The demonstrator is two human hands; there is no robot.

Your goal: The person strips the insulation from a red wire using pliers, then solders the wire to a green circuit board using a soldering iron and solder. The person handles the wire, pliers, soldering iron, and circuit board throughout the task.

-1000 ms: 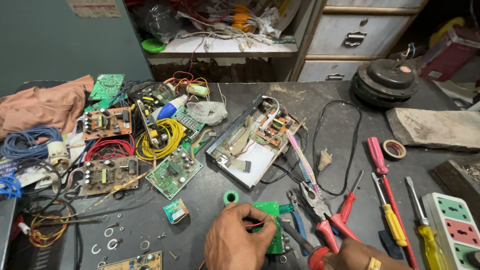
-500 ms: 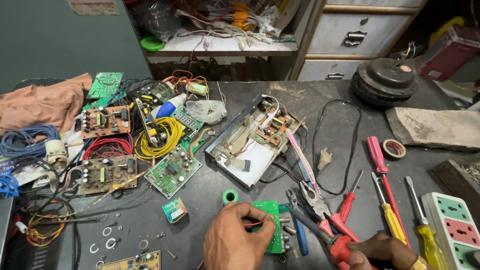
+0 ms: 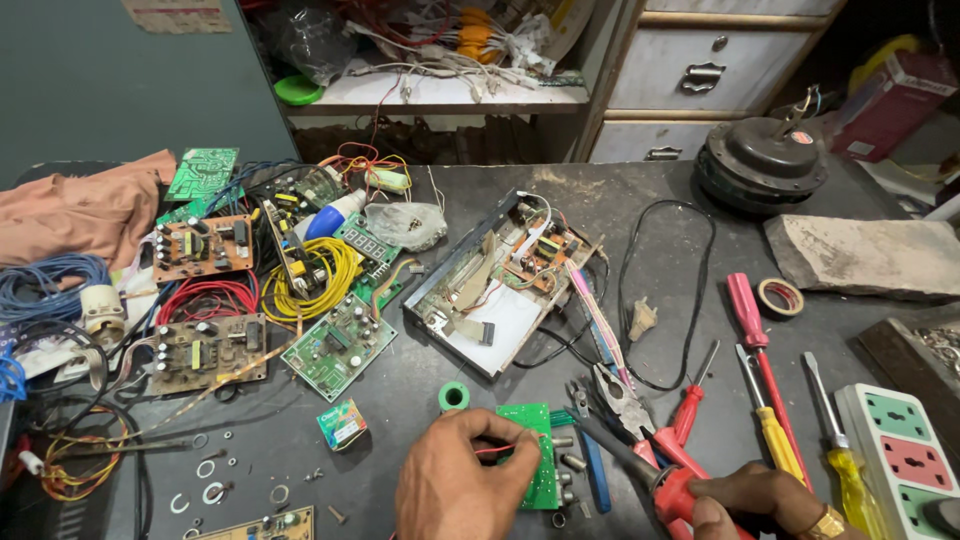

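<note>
Since a moment ago your right hand (image 3: 765, 500) has slid further in from the front right corner of the worktop (image 3: 700, 200), and the soldering iron (image 3: 640, 465) it grips now reaches up-left so its tip is at the right edge of the small green circuit board (image 3: 535, 470). Your fingers are wrapped tight round the iron's red handle. Your left hand (image 3: 460, 480) has barely shifted: it rests on the board at the front edge, thumb and forefinger pinched together on a thin red wire (image 3: 497, 449).

Just right of the board lie the pliers (image 3: 625, 405) and a blue-handled tool (image 3: 592, 470), close against the iron's shaft. Further right, the screwdrivers (image 3: 760, 370) and the power strip (image 3: 900, 455) crowd the right edge. Behind the board sits a green tape roll (image 3: 453, 396); the bare patch of worktop left of your left hand holds only washers (image 3: 208, 468) and a small box (image 3: 342, 423).
</note>
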